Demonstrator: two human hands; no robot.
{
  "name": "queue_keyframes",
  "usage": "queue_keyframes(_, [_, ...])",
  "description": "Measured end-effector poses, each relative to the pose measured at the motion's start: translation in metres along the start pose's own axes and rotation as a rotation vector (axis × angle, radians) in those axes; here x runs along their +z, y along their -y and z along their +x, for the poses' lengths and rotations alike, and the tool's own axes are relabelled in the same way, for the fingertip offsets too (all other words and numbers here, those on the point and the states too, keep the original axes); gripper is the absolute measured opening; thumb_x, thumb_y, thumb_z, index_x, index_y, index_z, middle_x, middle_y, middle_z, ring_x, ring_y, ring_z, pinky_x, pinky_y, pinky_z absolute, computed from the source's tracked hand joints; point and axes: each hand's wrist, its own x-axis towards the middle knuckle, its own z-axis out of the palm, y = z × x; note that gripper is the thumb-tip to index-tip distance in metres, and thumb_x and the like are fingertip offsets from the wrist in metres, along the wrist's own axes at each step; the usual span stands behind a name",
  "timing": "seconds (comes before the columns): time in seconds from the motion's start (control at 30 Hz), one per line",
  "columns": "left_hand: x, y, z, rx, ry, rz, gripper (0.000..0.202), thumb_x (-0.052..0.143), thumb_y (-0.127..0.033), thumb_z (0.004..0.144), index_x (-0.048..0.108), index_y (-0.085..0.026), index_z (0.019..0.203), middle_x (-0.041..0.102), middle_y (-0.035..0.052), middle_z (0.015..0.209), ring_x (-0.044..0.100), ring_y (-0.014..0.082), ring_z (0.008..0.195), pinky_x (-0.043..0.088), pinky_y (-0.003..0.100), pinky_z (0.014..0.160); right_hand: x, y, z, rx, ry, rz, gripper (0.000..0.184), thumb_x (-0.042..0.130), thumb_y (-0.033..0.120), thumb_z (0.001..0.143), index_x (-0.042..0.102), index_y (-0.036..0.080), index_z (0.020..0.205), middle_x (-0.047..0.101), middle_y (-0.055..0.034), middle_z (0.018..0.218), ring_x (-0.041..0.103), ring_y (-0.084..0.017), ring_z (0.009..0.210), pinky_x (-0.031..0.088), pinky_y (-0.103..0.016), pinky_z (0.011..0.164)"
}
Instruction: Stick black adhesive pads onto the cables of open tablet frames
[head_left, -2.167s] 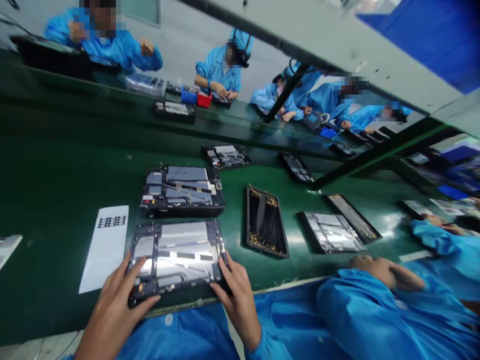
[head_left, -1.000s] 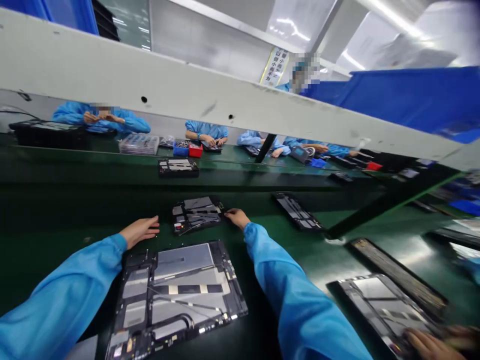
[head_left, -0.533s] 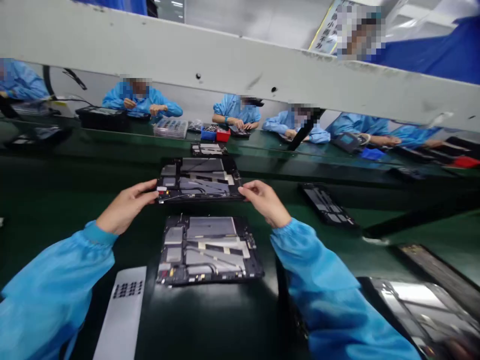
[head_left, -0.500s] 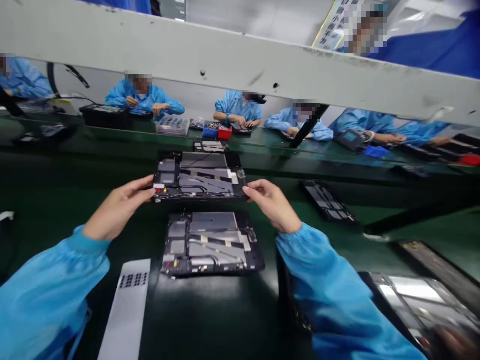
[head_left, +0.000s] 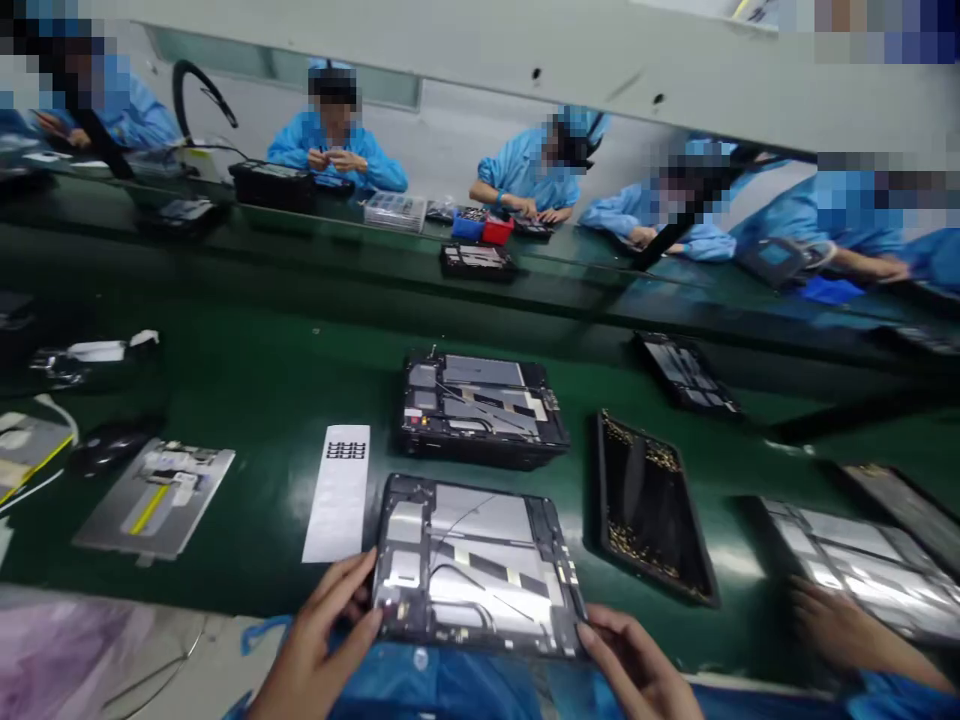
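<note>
An opened tablet (head_left: 487,560) with grey battery cells, black tape strips and thin cables showing is at the table's front edge, its near side over my lap. My left hand (head_left: 322,640) grips its left edge, thumb on top. At the near right corner, my right hand (head_left: 637,660) pinches it between thumb and fingers. Just behind lies a stack of similar opened tablets (head_left: 480,405). A white sheet with black stickers (head_left: 337,500) lies left of the tablet. To the right is a black tray (head_left: 652,510) with small gold-coloured pieces along its ends.
Another person's hand (head_left: 847,630) touches a silvery tablet (head_left: 862,560) at the right. On the left lie a grey panel with a yellow strip (head_left: 165,495) and a black mouse (head_left: 112,445). Co-workers in blue sit across, behind a slanted black post (head_left: 690,215).
My hands have left the tablet on the rear stack and now hold the nearer tablet, which has come closer to me. The view has tilted down and shifted left.
</note>
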Motion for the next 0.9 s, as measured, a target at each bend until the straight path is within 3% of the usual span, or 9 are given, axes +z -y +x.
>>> queue_keyframes(0.13, [-0.004,0.002,0.032,0.076,0.029,0.022,0.042,0.053,-0.048,0.094,0.069,-0.029,0.129,0.067,0.0096,0.133,0.071,0.0221,0.105,0.062,0.034,0.089,0.015,-0.019,0.022,-0.146,-0.027,-0.182,0.050,0.064,0.074,0.079,0.073,0.025,0.085,0.072,-0.0077,0.079,0.073,-0.029,0.076,0.063,-0.038,0.066])
queue_keyframes(0.2, [-0.024,0.001,0.049,0.151,0.002,0.118,0.036,0.048,-0.046,0.098,0.075,-0.028,0.114,0.072,0.0084,0.122,0.070,0.0218,0.105,0.059,0.035,0.094,0.020,-0.006,0.031,-0.261,-0.074,-0.316,0.045,0.063,0.068,0.085,0.073,0.024,0.093,0.072,-0.0096,0.092,0.071,-0.030,0.087,0.061,-0.043,0.077])
queue_keyframes(0.27, [-0.051,0.004,0.071,0.218,-0.076,0.274,0.037,0.044,-0.044,0.100,0.076,-0.027,0.106,0.073,0.0074,0.114,0.068,0.0224,0.109,0.054,0.038,0.101,0.034,0.022,0.039,-0.371,-0.037,-0.351,0.033,0.061,0.055,0.093,0.069,0.025,0.103,0.068,-0.0099,0.102,0.069,-0.029,0.097,0.058,-0.043,0.085])
queue_keyframes(0.33, [-0.076,0.011,0.099,0.280,-0.115,0.460,0.037,0.046,-0.045,0.099,0.070,-0.027,0.120,0.068,0.0077,0.131,0.059,0.0259,0.127,0.043,0.045,0.113,0.063,0.060,0.049,-0.482,0.174,-0.297,0.019,0.057,0.041,0.099,0.065,0.027,0.108,0.066,-0.0084,0.105,0.067,-0.025,0.099,0.057,-0.038,0.086])
queue_keyframes(0.43, [-0.097,0.030,0.136,0.328,0.014,0.594,0.062,0.054,-0.044,0.094,0.040,-0.026,0.152,0.044,0.0082,0.158,0.036,0.0272,0.149,0.021,0.053,0.125,0.130,0.115,0.070,-0.644,0.559,-0.232,0.014,0.052,0.026,0.102,0.062,0.026,0.111,0.064,-0.0073,0.104,0.065,-0.022,0.098,0.056,-0.034,0.085])
queue_keyframes(0.53, [-0.097,0.045,0.149,0.304,0.049,0.595,0.080,0.057,-0.044,0.092,0.019,-0.024,0.160,0.039,0.0100,0.161,0.032,0.0249,0.152,0.016,0.052,0.127,0.202,0.149,0.096,-0.746,0.656,-0.354,0.011,0.057,0.015,0.097,0.063,0.022,0.102,0.064,-0.0064,0.102,0.064,-0.021,0.096,0.054,-0.032,0.085])
queue_keyframes(0.63, [-0.091,0.051,0.146,0.295,0.044,0.594,0.085,0.056,-0.042,0.092,0.010,-0.022,0.161,0.042,0.0107,0.159,0.030,0.0228,0.152,0.014,0.050,0.127,0.253,0.161,0.118,-0.764,0.647,-0.536,0.010,0.059,0.011,0.096,0.064,0.019,0.097,0.064,-0.0070,0.101,0.064,-0.020,0.096,0.052,-0.030,0.088])
queue_keyframes(0.73, [-0.089,0.051,0.143,0.288,0.046,0.589,0.089,0.058,-0.041,0.091,0.008,-0.020,0.161,0.043,0.0103,0.159,0.030,0.0224,0.152,0.014,0.049,0.127,0.277,0.160,0.130,-0.726,0.633,-0.613,0.012,0.054,0.010,0.098,0.065,0.015,0.099,0.065,-0.0106,0.102,0.063,-0.022,0.099,0.050,-0.032,0.090])
queue_keyframes(0.9, [-0.090,0.050,0.147,0.285,0.047,0.580,0.088,0.058,-0.043,0.090,0.011,-0.020,0.161,0.041,0.0099,0.160,0.030,0.0232,0.152,0.013,0.048,0.128,0.291,0.156,0.131,-0.670,0.618,-0.707,0.019,0.046,0.013,0.102,0.063,0.007,0.103,0.064,-0.0185,0.104,0.062,-0.028,0.100,0.050,-0.038,0.090])
